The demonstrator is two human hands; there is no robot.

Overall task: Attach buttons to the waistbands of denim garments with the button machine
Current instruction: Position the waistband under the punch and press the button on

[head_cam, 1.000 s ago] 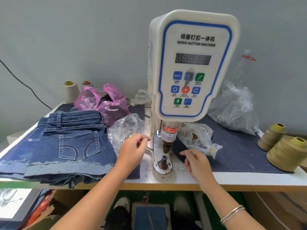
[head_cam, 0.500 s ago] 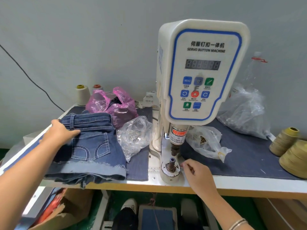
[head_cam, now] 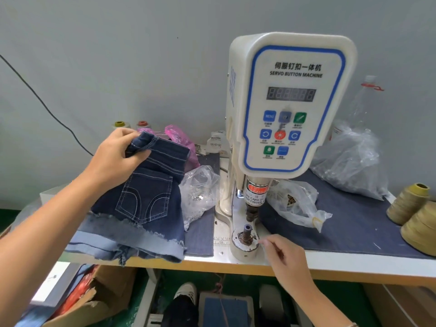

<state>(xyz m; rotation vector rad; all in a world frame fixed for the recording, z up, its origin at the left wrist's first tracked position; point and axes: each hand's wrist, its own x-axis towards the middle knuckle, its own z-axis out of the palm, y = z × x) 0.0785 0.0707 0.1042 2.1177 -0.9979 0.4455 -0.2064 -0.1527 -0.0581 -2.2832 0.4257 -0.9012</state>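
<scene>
Gripping the denim shorts (head_cam: 144, 197) waistband, left hand (head_cam: 115, 159) lifts; right hand (head_cam: 284, 258) pinches something small.

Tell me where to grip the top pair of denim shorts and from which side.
Grip the waistband from the left, as the left hand does now: it is a thick folded edge raised off the pile, while the frayed hem hangs limp over the table edge.

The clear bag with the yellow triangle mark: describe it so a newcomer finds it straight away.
Start at the white servo button machine standing on the table. Just to the right of its press head, on the dark denim mat, lies a small crumpled clear bag. Unlike the larger clear bag behind it and the bag of metal parts left of the machine, it bears a yellow-and-black triangle.
</scene>
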